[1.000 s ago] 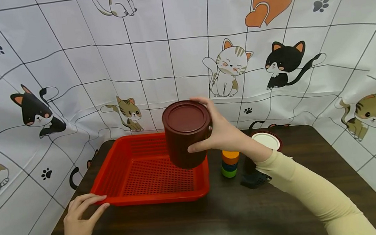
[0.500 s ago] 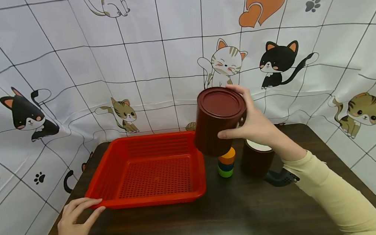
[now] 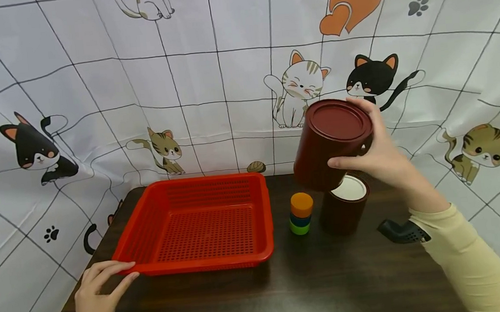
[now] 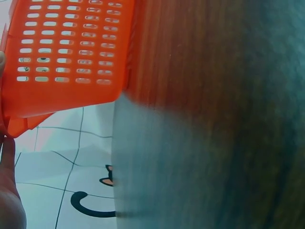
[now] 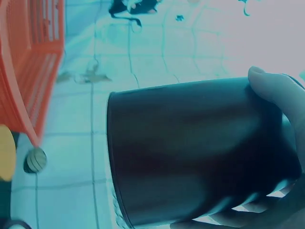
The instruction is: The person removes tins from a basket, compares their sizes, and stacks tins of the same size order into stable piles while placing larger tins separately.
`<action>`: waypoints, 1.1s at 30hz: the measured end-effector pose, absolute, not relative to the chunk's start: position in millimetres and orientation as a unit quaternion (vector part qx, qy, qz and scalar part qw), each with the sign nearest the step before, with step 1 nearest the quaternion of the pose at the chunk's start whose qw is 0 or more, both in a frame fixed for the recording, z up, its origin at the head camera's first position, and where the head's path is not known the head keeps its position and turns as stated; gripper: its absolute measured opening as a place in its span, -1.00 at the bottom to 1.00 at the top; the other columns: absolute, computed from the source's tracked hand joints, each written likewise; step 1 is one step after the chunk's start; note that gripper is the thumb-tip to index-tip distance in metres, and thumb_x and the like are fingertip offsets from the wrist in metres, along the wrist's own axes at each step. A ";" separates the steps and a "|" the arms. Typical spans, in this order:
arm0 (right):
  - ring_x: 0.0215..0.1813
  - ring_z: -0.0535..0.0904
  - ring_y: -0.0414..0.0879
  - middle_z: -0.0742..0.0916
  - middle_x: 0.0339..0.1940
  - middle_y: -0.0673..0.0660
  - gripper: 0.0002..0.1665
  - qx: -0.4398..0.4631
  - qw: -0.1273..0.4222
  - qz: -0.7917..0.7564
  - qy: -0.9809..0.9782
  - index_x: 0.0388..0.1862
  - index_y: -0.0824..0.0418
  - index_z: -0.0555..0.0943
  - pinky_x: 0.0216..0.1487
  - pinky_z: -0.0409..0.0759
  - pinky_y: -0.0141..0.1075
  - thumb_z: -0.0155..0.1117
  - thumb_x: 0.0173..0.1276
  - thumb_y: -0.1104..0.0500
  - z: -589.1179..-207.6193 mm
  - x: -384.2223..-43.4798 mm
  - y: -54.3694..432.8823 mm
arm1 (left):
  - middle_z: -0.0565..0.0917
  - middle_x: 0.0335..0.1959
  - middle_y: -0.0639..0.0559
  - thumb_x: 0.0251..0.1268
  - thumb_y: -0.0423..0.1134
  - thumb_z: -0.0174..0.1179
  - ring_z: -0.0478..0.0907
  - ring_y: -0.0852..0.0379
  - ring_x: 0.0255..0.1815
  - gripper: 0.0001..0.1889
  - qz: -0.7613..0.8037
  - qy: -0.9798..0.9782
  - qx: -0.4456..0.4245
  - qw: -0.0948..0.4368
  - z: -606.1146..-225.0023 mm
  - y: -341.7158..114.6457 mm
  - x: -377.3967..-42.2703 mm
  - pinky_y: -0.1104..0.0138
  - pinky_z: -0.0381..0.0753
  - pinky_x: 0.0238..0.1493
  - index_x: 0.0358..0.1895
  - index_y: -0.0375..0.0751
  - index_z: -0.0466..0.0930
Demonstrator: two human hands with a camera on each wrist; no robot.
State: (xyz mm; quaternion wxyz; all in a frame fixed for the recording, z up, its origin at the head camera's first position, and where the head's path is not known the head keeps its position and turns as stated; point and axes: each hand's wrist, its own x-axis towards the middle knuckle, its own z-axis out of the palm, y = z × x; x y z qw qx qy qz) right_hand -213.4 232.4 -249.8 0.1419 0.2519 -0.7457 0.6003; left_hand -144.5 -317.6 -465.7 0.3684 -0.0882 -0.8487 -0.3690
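Note:
My right hand (image 3: 381, 157) grips a dark brown cylindrical container (image 3: 329, 144), holding it in the air and tilted, its ridged round end facing up. In the right wrist view, thumb and fingers wrap around one end of the container (image 5: 190, 152). Below it on the table stands a second brown container (image 3: 342, 215) with a white top; the held one overlaps its far edge in the head view. My left hand (image 3: 95, 298) pinches the front-left corner of the rim of a red plastic basket (image 3: 206, 265). In the left wrist view, the basket's slotted wall (image 4: 66, 47) shows.
Between basket and standing container is a small stack of orange, blue and green round pieces (image 3: 301, 213). A black device (image 3: 401, 232) is attached at my right wrist. Behind the dark wooden table (image 3: 289, 296) hangs a white cat-print sheet (image 3: 243, 77).
The held container has moved right and slightly up, from over the basket to above the second container. My left hand has stayed at the basket's corner.

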 end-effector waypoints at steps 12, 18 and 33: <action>0.30 0.40 -0.17 0.45 0.36 -0.01 0.23 0.199 0.182 0.578 -0.770 0.53 -0.09 0.03 0.01 0.54 -0.58 0.45 0.03 0.54 -251.3 -213.3 269.7 | 0.66 -0.21 0.17 -0.36 -0.58 0.57 0.34 0.54 -0.06 -0.50 -0.366 -0.857 -0.073 0.356 -463.6 -318.0 -143.9 0.63 0.19 0.00 -0.23 -0.02 0.81; 0.30 0.38 -0.23 0.41 0.37 -0.07 0.28 0.161 0.202 0.521 -0.814 0.55 -0.17 -0.02 -0.01 0.51 -0.63 0.49 0.04 0.48 -258.8 -211.8 286.1 | 0.66 -0.23 0.15 -0.44 -0.64 0.56 0.36 0.51 -0.09 -0.47 -0.369 -0.849 -0.080 0.370 -465.0 -315.6 -144.1 0.64 0.20 -0.01 -0.26 -0.06 0.81; 0.27 0.33 -0.29 0.37 0.36 -0.14 0.31 0.099 0.200 0.472 -0.853 0.57 -0.23 -0.13 -0.07 0.46 -0.66 0.51 0.12 0.36 -274.8 -215.6 316.0 | 0.67 -0.21 0.11 -0.40 -0.60 0.57 0.35 0.52 -0.08 -0.50 -0.369 -0.851 -0.090 0.364 -462.5 -315.7 -143.7 0.62 0.20 -0.02 -0.25 -0.06 0.81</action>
